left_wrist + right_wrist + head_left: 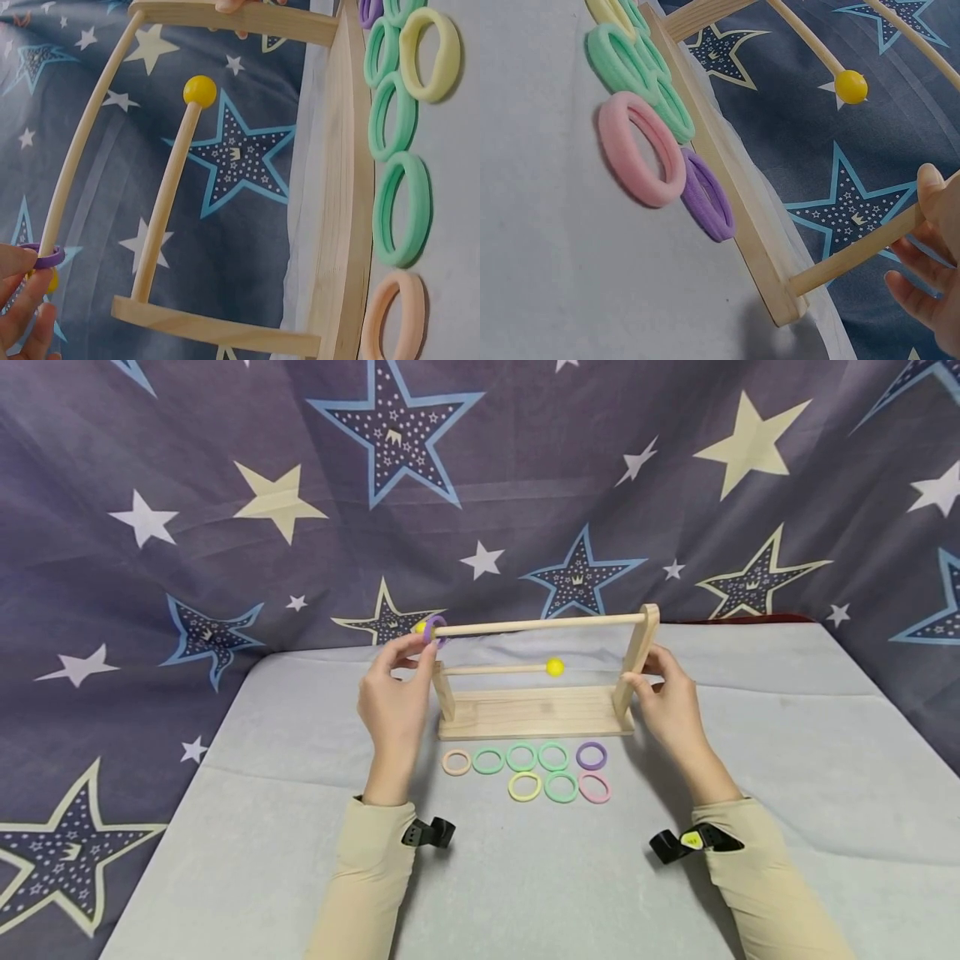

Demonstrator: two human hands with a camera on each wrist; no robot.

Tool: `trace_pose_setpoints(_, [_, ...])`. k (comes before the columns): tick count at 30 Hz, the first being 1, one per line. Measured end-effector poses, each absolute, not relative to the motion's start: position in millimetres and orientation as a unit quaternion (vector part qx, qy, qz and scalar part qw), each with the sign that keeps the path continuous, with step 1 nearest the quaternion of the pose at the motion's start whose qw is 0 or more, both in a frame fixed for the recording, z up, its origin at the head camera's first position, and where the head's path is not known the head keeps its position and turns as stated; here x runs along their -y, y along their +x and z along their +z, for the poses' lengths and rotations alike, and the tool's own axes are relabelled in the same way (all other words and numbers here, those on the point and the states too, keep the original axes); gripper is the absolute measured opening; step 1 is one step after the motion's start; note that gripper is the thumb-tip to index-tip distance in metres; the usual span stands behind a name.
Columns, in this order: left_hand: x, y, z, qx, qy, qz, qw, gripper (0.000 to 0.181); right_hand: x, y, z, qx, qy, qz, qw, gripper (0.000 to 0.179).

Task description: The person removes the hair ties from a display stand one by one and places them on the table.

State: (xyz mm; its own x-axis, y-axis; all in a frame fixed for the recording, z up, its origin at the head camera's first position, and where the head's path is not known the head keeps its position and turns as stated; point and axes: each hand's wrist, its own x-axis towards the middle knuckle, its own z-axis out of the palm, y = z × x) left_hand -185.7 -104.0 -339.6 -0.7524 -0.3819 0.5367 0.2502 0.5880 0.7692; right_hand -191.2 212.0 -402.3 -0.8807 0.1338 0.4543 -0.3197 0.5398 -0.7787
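A wooden stand (pixel 536 710) with two horizontal rods stands on the grey cloth. The upper rod (pixel 536 625) comes from the tall right post; the lower rod comes from the short left post and has a yellow ball (pixel 554 667) at its tip. My left hand (pixel 397 689) pinches a purple hair tie (pixel 51 256), which encircles the upper rod beside that rod's yellow end ball (pixel 52 281). My right hand (pixel 667 689) grips the tall post (pixel 862 251) between thumb and fingers.
In front of the stand lie several hair ties: an orange one (pixel 456 762), green ones (pixel 489 761), a yellow one (pixel 524 787), a pink one (pixel 595 788) and another purple one (pixel 592 756). A star-patterned curtain (pixel 480 510) hangs behind.
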Motion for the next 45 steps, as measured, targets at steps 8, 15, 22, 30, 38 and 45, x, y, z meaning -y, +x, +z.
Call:
trace_pose_setpoints(8, [111.7,-187.2,-340.6,0.819,0.052,-0.452,0.350,0.020,-212.6,-191.2,-403.3,0.844,0.053,0.478,0.236,0.044])
trace_pose_setpoints(15, [115.4,-189.8,-341.7,0.822,0.056,-0.451,0.343,0.020,-212.7,-191.0,-402.4,0.845,0.044,0.480,0.232,0.045])
trace_pose_setpoints(22, [117.3,-192.2,-342.0,0.821,0.056,-0.454,0.341,0.020,-212.6,-190.2,-402.1,0.846,0.044,0.480,0.230,0.045])
trace_pose_setpoints(30, [119.4,-191.0,-343.1,0.825,0.068,-0.450,0.335,0.020,-214.2,-190.7,-403.1,0.845,0.049,0.477,0.236,0.044])
trace_pose_setpoints(38, [127.2,-186.3,-345.0,0.831,0.060,-0.450,0.322,0.017,-213.4,-191.6,-403.9,0.847,0.052,0.473,0.236,0.045])
trace_pose_setpoints(45, [133.1,-178.2,-344.9,0.843,0.040,-0.437,0.311,0.018,-213.2,-192.3,-404.5,0.848,0.051,0.471,0.238,0.044])
